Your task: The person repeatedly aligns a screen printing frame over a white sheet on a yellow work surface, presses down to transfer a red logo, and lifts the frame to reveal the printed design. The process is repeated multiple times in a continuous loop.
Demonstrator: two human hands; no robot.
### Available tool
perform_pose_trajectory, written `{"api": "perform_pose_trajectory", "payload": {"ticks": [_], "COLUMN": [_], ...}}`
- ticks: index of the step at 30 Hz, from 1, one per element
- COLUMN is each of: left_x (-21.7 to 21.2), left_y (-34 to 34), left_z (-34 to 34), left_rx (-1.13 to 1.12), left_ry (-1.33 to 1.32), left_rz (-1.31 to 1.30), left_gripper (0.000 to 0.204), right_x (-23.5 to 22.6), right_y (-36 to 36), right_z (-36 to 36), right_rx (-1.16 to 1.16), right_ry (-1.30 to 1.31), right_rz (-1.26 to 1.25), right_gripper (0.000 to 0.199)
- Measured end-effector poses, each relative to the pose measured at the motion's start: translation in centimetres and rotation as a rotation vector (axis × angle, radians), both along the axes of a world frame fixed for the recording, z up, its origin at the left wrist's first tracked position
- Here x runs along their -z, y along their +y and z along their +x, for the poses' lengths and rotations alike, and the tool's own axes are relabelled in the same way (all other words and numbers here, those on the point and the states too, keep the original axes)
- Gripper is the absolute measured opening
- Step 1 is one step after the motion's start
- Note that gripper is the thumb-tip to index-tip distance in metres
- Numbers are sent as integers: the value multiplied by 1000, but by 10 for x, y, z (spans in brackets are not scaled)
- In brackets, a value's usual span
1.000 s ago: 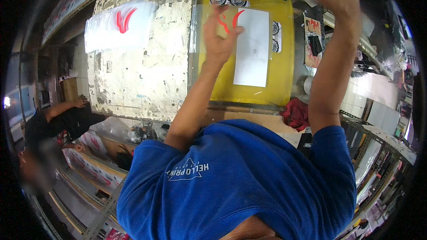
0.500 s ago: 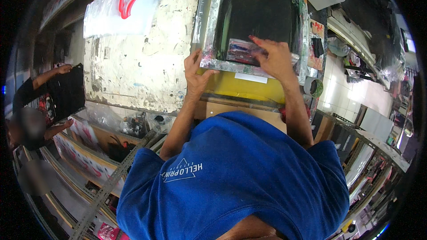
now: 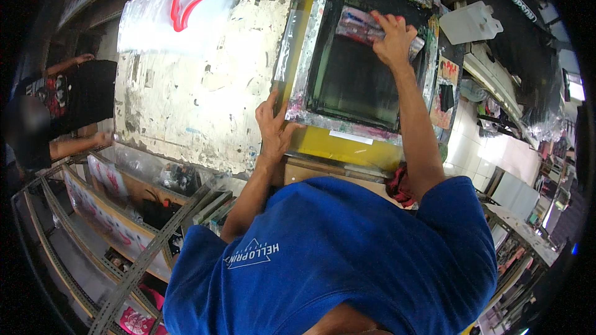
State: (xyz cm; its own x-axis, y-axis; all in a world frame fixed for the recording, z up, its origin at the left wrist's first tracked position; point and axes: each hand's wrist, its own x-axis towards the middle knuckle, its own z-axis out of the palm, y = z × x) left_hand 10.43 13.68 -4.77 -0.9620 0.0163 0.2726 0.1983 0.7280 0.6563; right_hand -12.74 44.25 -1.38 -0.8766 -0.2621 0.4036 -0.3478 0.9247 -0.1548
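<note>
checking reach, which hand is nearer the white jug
Right. The right hand, on the squeegee, is left of the white jug. The left hand is farther left, at the near left corner of the frame.

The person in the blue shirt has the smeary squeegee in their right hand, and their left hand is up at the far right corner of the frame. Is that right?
Not quite: the left hand is at the near left corner of the frame, as the head view shows. The right hand does hold the smeary squeegee.
</note>
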Motion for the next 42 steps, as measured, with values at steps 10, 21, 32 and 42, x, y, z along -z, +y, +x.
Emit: {"api": "perform_pose_trajectory", "payload": {"ticks": [10, 21, 32, 42], "left_x": [-5, -16, -189, -22], "left_y": [2, 11, 56, 41], "left_z": [-1, 1, -94, -98], "left_rx": [16, -95, -274, -542], "left_ry": [124, 141, 258, -117], "left_rz": [74, 236, 646, -205], "left_gripper": [70, 63, 24, 65], "right_x": [-8, -84, -233, -318], "right_y": [32, 26, -10, -4], "right_z": [-141, -9, 120, 32], "right_rx": [-149, -11, -50, -11], "right_ry": [102, -411, 202, 214], "right_rz": [-129, -787, -105, -203], "right_gripper": [49, 54, 48, 42]}}
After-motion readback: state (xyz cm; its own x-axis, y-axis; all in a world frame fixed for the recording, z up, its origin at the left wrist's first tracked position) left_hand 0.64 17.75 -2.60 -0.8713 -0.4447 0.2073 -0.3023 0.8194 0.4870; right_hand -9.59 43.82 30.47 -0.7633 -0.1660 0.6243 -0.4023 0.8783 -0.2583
